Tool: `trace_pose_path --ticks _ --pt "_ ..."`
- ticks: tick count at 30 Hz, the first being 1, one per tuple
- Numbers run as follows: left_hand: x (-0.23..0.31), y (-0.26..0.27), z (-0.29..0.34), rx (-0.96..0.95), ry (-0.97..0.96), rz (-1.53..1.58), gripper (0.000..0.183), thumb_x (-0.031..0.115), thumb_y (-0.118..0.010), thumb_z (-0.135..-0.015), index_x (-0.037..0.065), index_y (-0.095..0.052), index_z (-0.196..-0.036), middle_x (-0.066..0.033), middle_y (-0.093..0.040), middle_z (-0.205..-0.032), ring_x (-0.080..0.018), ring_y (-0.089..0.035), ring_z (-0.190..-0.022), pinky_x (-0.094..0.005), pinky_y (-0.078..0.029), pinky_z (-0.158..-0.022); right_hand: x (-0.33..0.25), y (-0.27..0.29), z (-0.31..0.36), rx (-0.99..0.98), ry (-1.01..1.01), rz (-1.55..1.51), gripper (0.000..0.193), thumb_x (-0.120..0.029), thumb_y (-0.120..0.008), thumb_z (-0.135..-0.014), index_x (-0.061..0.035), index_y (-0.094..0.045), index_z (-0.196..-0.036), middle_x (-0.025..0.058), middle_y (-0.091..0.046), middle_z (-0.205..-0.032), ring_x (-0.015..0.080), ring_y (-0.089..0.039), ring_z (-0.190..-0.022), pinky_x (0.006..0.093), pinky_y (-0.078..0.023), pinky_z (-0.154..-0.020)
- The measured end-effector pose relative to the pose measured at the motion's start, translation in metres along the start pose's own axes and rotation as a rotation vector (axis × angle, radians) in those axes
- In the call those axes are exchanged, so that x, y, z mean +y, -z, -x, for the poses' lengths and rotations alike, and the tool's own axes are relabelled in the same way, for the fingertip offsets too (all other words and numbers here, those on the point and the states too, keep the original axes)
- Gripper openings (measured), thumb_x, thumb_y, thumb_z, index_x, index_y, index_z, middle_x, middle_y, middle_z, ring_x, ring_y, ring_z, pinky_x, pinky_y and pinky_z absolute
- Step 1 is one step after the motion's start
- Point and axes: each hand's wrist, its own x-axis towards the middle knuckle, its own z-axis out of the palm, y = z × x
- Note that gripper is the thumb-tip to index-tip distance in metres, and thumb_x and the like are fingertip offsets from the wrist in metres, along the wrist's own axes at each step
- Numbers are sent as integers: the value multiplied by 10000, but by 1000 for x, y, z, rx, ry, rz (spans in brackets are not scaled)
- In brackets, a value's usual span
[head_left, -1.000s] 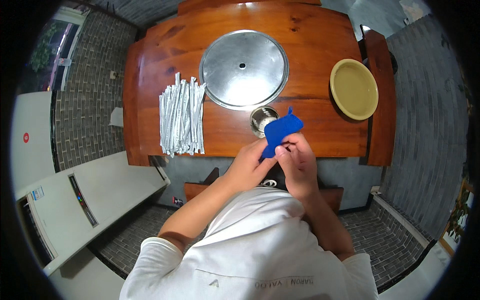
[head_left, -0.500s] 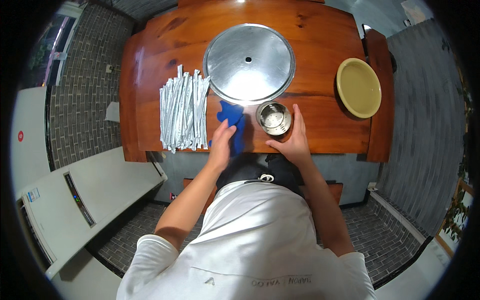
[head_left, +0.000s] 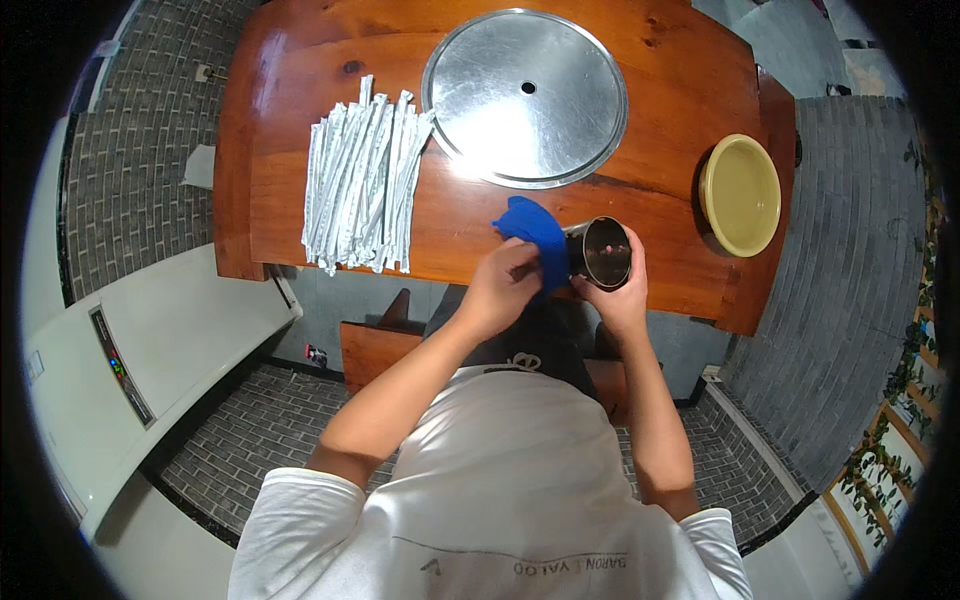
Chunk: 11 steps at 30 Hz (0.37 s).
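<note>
My right hand [head_left: 627, 295] is wrapped round a shiny metal cylinder with holes in its base, a utensil holder [head_left: 607, 252], tipped on its side with its open mouth toward the right. In my left hand [head_left: 505, 285] is a blue cloth [head_left: 537, 240], its fingers closed on the near side of it. The cloth is up against the holder's base end; whether it touches cannot be made out. Both hands are over the table's near edge.
On the wooden table [head_left: 480, 225], a pile of paper-wrapped sticks [head_left: 362, 190] lies at left. A large round metal lid [head_left: 525, 110] with a central hole lies at the far middle. A yellow bowl [head_left: 742, 197] stands at right. A wooden stool [head_left: 365, 350] is below the near edge.
My right hand has picked up the holder from the table and tipped it over. My left hand has lifted the blue cloth and brought it right, to the holder's base. The view has shifted.
</note>
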Motion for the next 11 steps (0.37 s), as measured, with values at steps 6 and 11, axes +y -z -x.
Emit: trace_pose_path --ticks 6,11 --pt "-29 -20 -35 8 -375 -420 405 83 -609 -662 4 -470 -1034 -205 -422 -1029 -351 -394 -997 -406 -306 -878 7 -12 -23 -109 -129 -269 733 -82 -733 -575 -50 -348 -1198 91 -498 -1086 182 -490 -995 308 -394 -863" --pt "-72 -40 -67 -35 -25 -55 556 148 -619 -679 42 -347 -1152 -202 -381 -1125 -371 -353 -1080 -407 -285 -918 31 -12 -52 -100 -57 -303 706 -41 -696 -619 -67 -328 -1221 93 -457 -1137 175 -451 -1044 306 -363 -900"
